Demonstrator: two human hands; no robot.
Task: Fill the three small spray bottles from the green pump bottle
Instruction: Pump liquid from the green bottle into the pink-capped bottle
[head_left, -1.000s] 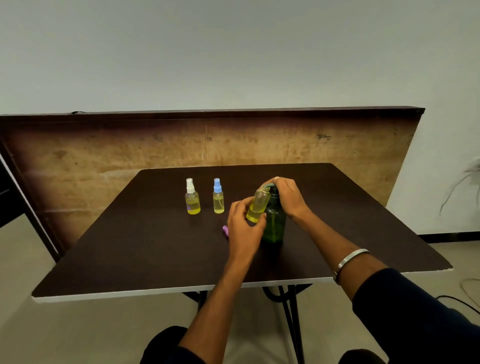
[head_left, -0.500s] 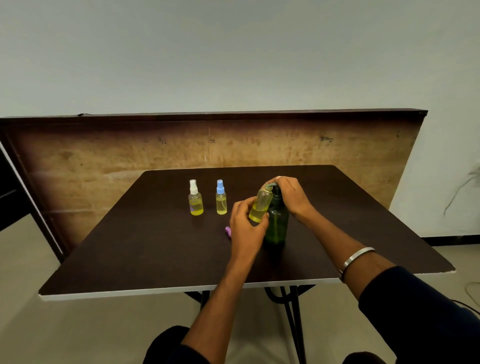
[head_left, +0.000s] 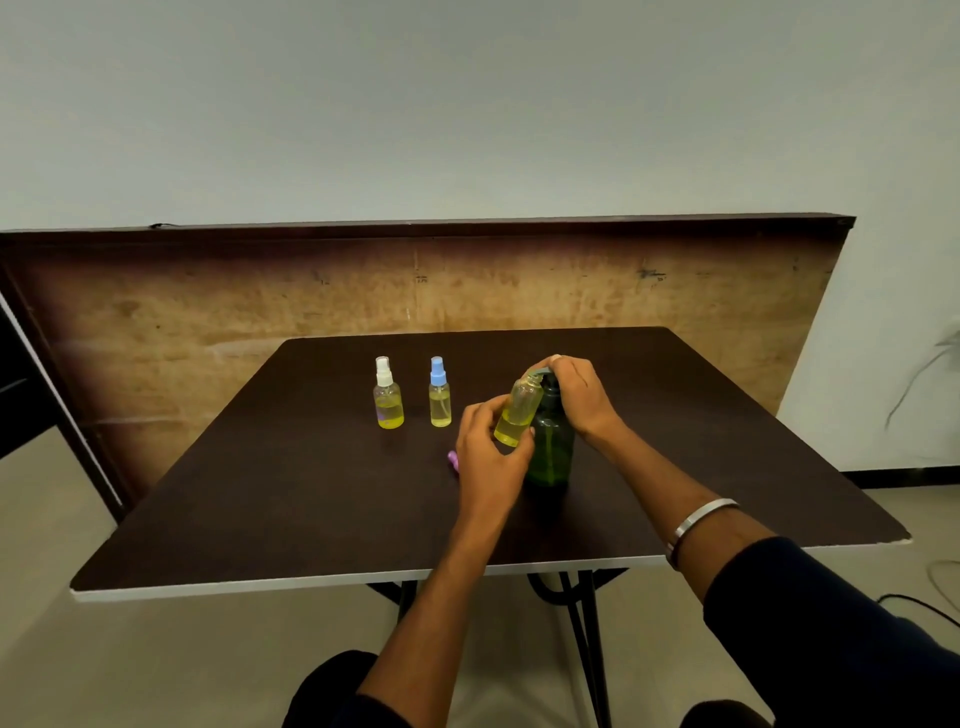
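Since the frames of the last second: almost no displacement of hands or bottles; the slight shift of everything in frame reads as head movement, not object movement; liquid level in the held bottle looks about the same, though too small to compare surely.

Left hand (head_left: 488, 447) grips the third spray bottle (head_left: 517, 413), uncapped, tilted with its mouth up against the pump head; fingers and thumb curled round its lower half; roughly the lower third to half shows yellow liquid. Right hand (head_left: 574, 392) sits on top of the green pump bottle (head_left: 550, 449), fingers curled over the pump head; whether it is pressing down at this instant cannot be told. The green pump bottle stands upright on the table (head_left: 260, 509), just right of centre.

White-capped spray bottle (head_left: 388, 395) and blue-capped spray bottle (head_left: 440, 394) stand upright side by side further back and to the left, both capped, both part-filled with yellow liquid. A small purple cap (head_left: 453, 460) lies on the table just beside the left hand, partly hidden.

Judgement: two bottles done; the third is mid-fill; steadiness suggests repeated pumping in place. Remaining: top up, refit the purple cap. Risk: mouth slipping off the nozzle, spill on the table.
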